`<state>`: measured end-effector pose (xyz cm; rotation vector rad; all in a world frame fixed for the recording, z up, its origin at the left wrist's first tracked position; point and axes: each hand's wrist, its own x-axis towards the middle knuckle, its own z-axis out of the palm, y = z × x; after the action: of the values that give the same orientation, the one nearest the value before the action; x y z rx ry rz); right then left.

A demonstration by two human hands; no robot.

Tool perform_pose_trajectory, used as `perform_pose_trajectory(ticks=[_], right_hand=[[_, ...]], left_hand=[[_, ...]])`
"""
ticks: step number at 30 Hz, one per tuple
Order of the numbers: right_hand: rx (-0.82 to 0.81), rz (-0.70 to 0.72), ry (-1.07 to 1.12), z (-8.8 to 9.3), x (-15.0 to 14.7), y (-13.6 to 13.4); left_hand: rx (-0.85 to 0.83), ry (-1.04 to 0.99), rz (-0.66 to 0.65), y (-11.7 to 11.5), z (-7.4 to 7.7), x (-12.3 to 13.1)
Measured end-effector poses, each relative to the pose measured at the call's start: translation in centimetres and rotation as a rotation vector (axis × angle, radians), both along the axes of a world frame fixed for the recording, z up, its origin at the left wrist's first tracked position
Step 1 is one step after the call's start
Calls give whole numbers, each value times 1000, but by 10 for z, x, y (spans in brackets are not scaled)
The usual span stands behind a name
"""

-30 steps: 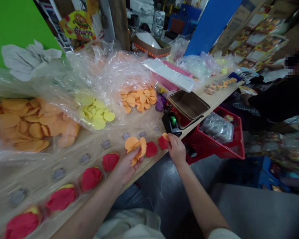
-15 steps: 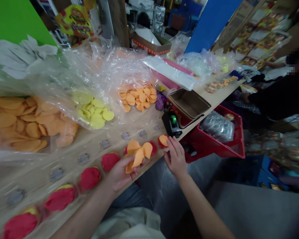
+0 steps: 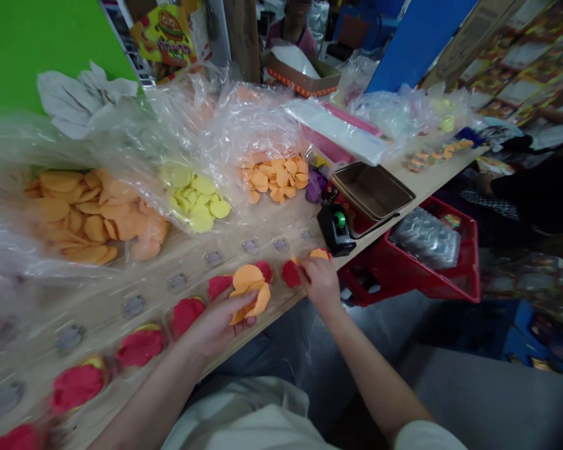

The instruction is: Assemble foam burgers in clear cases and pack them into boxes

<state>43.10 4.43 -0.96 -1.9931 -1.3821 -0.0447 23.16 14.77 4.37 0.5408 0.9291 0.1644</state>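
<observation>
orange discs (image 3: 248, 278) are clasped in left hand (image 3: 223, 317) — single orange disc (image 3: 294, 259) is pinched by right hand (image 3: 321, 282), over a red piece (image 3: 289, 274) along the table's (image 3: 294, 214) near edge.

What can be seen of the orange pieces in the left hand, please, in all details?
The orange pieces form a small, loose bunch: thin, plain, rounded and matte, perhaps foam, though the material is uncertain. They overlap and fan apart, some curved or tilted; the exact count is hidden. The left hand has them in its grip, thumb across the front. The bunch is by the near edge of the wooden table, beside a row of red pieces, partly hiding some from view.
</observation>
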Motion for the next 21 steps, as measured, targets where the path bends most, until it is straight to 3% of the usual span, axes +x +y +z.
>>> perform_pose_trajectory(ticks=[3, 7, 10, 12, 14, 16, 19, 21], right_hand=[[-111, 181, -266, -16, -9, -5], [-139, 242, -356, -29, -16, -17], [-192, 293, -361, -25, -16, -27], [-143, 255, -314, -16, -17, -34], [-5, 90, -156, -3, -22, -39], [68, -15, 159, 12, -31, -38], [-97, 132, 745, 28, -48, -26], [-128, 128, 1078, 31, -54, -14]], left_hand=[[15, 36, -26, -4, 3, 0], [33, 43, -62, -8, 4, 1], [38, 18, -110, -11, 1, -2], [56, 7, -170, -12, 0, -5], [75, -34, -274, -14, 0, -7], [82, -78, -397, -15, 2, -8], [91, -91, -514, -16, 4, -10], [97, -69, -514, -14, 6, -16]])
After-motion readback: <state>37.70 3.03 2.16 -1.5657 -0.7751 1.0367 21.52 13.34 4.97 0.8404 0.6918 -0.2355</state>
